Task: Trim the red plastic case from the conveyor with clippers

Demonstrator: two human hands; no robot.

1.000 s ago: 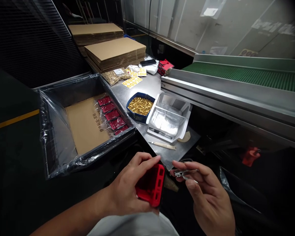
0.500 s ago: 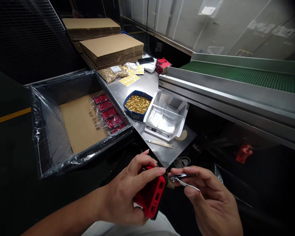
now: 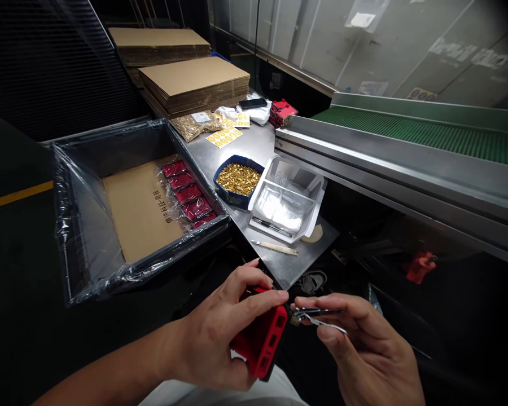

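Note:
My left hand [image 3: 220, 332] is closed around a red plastic housing with rectangular openings [image 3: 265, 341], held low in front of me. My right hand [image 3: 364, 349] pinches a pair of metal tweezers [image 3: 317, 314], and their tips touch the housing's upper right corner. Whether the tips carry a small part I cannot tell. A blue tray of small brass parts [image 3: 238, 179] sits on the steel table [image 3: 254, 149] beyond my hands.
A plastic-lined crate [image 3: 88, 237] at left holds a cardboard sheet and a row of red bagged items [image 3: 188, 194]. A clear plastic tray [image 3: 285, 206], a small knife [image 3: 276, 247], stacked cardboard [image 3: 192, 84], yellow stickers and more red housings [image 3: 283, 111] lie on the table. A green conveyor [image 3: 423, 132] runs at right.
My right hand brought the tweezers leftwards and slightly down until their tips met the red housing. My left hand tilted the housing a little and shifted its fingers over the top.

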